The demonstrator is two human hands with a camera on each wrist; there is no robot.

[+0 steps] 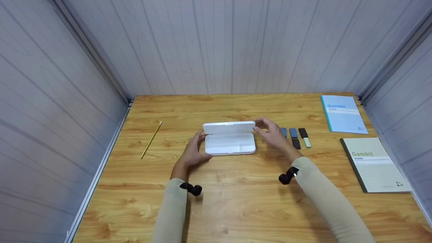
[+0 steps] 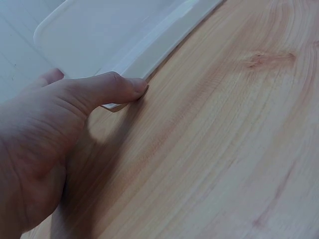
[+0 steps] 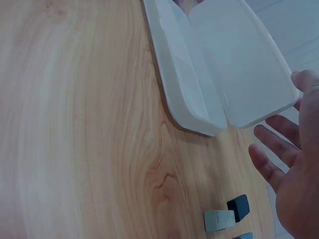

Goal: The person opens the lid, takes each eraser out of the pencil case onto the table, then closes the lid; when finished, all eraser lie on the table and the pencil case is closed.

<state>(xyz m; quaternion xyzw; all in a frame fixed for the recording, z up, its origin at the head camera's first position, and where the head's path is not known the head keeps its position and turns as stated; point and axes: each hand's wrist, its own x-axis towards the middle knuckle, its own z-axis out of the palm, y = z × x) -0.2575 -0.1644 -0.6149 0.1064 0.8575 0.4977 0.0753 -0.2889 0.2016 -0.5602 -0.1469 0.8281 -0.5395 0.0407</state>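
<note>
The left hand point(image 1: 194, 152) pinches the open white case point(image 1: 230, 143) at its left end; the right hand point(image 1: 272, 135), fingers spread, touches the raised lid point(image 1: 228, 127) on the table point(image 1: 236, 189).

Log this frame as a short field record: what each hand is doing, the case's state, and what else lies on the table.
case: white plastic case, open, lid raised, nothing visible inside
left hand: left hand holds the case's left end, thumb on the front corner
right hand: right hand at the lid's right edge, fingers spread; contact unclear
right of case: small erasers in a cluster
left of case: pencil
far right: two notebooks
surface: wooden table
</note>
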